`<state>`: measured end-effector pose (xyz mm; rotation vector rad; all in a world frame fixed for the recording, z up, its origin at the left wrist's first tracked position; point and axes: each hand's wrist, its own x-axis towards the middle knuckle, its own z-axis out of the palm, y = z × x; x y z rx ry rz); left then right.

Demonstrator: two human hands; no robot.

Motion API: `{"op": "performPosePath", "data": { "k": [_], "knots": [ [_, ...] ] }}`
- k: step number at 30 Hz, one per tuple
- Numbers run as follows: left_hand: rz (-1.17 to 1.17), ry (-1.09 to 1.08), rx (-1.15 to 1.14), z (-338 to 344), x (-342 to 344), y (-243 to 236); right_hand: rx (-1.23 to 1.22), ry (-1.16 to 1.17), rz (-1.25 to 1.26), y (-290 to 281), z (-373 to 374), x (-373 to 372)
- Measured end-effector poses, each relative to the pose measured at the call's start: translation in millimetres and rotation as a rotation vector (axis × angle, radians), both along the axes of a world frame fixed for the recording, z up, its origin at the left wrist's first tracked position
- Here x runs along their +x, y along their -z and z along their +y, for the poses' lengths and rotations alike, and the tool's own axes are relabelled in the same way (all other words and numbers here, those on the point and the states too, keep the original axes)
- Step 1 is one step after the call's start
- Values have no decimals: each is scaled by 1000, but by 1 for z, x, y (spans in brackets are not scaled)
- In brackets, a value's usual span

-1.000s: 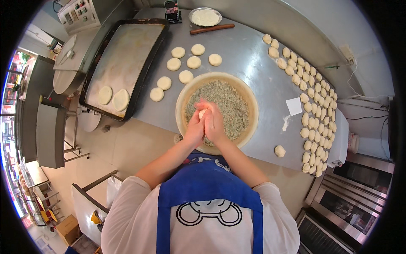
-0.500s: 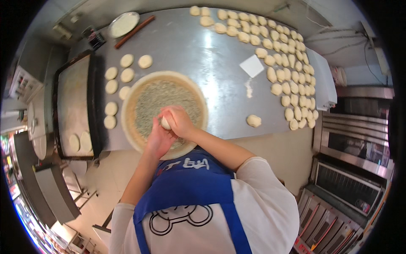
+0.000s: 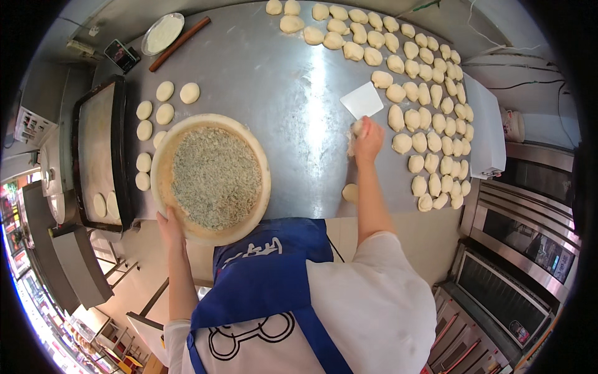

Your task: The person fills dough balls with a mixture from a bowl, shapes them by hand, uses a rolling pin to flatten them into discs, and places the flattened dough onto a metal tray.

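Here, left hand (image 3: 171, 228): lay at the near-left rim of the bowl (image 3: 162, 179); its fingers were partly hidden, so how far they were closed could not be told.
Right hand (image 3: 369, 141): fingers were curled in on a pale dough lump (image 3: 357, 128), just below the white scraper (image 3: 362, 101).
Bowl position: stood at the near edge of the bench (image 3: 268, 87), its rim reaching past that edge.
Bowl hazard: might have tipped, spilling filling (image 3: 215, 174), had the left hand borne down on that rim.
Lump hazard: might have split under too hard a pinch, the dough probably being soft.
Edge hazard: the dough round (image 3: 349, 193) lay close beside the right forearm (image 3: 372, 202); a sweep of that arm could have knocked it off.
Bowl axis: mouth faced up; round, without a long axis.
Lump axis: too covered to tell its direction.
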<state>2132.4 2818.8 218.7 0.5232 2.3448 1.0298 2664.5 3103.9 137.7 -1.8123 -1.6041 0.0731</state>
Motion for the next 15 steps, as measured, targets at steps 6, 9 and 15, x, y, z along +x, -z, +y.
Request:
{"op": "performPosePath", "data": {
  "k": [6, 9, 15],
  "knots": [
    [266, 153, -108, 24, 47, -8, 48, -53, 28, -13, -7, 9],
    [281, 251, -39, 47, 70, -15, -26, -137, -57, -12, -13, 17],
    [742, 551, 33, 82, 71, -21, -51, -62, -106, -4, -23, 27]
  ]
}}
